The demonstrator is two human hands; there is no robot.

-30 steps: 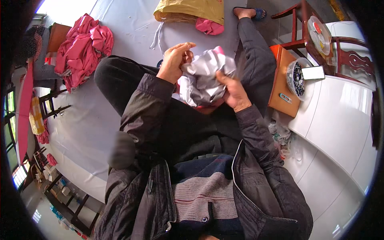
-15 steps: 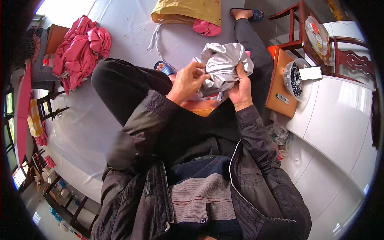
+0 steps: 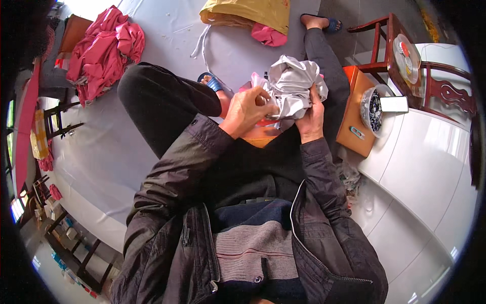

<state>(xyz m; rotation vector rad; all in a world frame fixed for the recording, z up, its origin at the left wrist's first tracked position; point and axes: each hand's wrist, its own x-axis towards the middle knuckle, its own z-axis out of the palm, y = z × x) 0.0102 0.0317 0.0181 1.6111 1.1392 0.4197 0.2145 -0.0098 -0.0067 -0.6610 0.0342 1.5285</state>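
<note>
A crumpled bundle of shiny silver-grey fabric [image 3: 292, 83] is held up over my lap, between my two hands. My left hand [image 3: 247, 112] has its thumb and fingers pinched at the bundle's left edge. Along the right side, my right hand [image 3: 311, 120] grips the fabric, the thumb lying on top and the other fingers mostly hidden beneath. Some pink material [image 3: 257, 80] and a small dark tip show behind the bundle's left side; what the tip belongs to I cannot make out.
A pink cloth heap [image 3: 109, 53] lies at far left, and a yellow sack [image 3: 248, 11] with pink cloth far ahead. At right, a brown box [image 3: 354, 114] carries teal thread snips [image 3: 357, 133] and a clear tub [image 3: 375, 110] of dark pieces, beside a white table [image 3: 420, 157] and wooden chair [image 3: 448, 93].
The bundle has shifted slightly to the right in view and its folds lie differently. My left hand has moved down and right along its edge; my right hand keeps its grip.
</note>
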